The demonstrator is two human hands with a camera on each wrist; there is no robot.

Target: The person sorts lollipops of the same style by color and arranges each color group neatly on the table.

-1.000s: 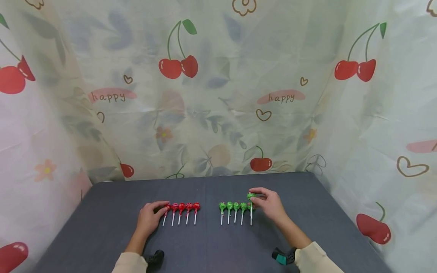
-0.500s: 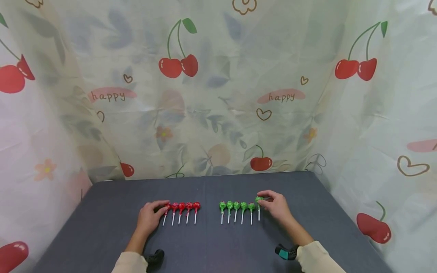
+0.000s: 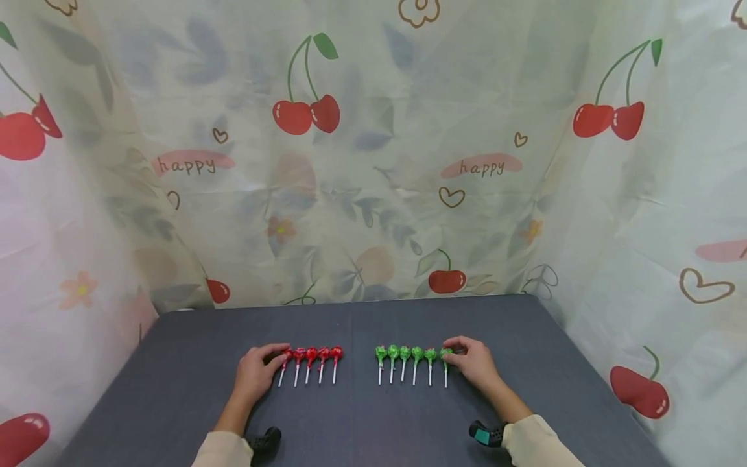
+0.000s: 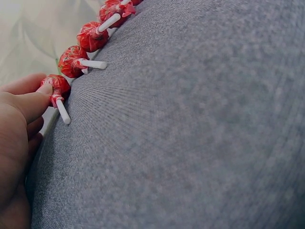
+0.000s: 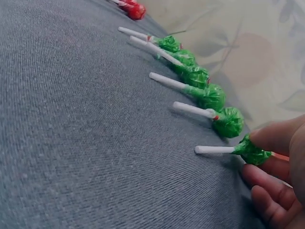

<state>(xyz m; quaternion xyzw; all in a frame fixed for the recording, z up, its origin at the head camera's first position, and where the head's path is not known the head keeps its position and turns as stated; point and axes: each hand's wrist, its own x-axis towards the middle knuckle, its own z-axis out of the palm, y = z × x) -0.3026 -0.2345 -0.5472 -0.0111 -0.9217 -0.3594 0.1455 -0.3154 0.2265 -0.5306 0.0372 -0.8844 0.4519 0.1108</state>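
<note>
My right hand (image 3: 475, 364) pinches the wrapped head of a green lollipop (image 5: 252, 151) at the right end of a row of green lollipops (image 3: 405, 353). Its white stick points toward me, down at the tabletop. On the other side, my left hand (image 3: 255, 373) pinches the head of a red lollipop (image 4: 58, 86), the leftmost in a row of red lollipops (image 3: 311, 355). Thumb and fingers cover part of both held heads. All the sticks in the two rows point roughly toward me.
A dark grey cloth covers the table (image 3: 350, 421). Behind and beside it hangs a pale curtain (image 3: 373, 162) printed with cherries and leaves. A black strap device sits at each wrist. A gap of bare cloth separates the red row from the green row.
My right hand has carried the green lollipop rightward, past the end of the green row, then lowered it to the cloth in line with the others. The left hand has stayed in place.
</note>
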